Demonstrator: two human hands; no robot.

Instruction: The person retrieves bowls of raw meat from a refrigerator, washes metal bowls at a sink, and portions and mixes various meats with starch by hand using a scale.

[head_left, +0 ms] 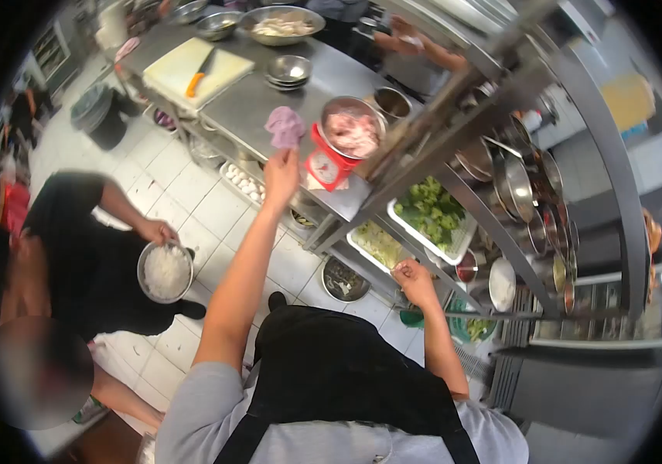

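My left hand reaches over the steel table's edge, its fingers closed at the lower end of a crumpled pinkish-purple cloth. Just right of the cloth stands a red dial scale bearing a metal bowl of raw meat. My right hand is at the near corner of a white tray of chopped pale greens. Its fingers are pinched together; whether they grip the rim or something small is hidden. Behind that tray sits another white tray with broccoli.
A white cutting board with an orange-handled knife lies on the table, near stacked metal bowls. At left, a person in black holds a bowl of rice. Metal shelf posts rise at right. A basin stands low down.
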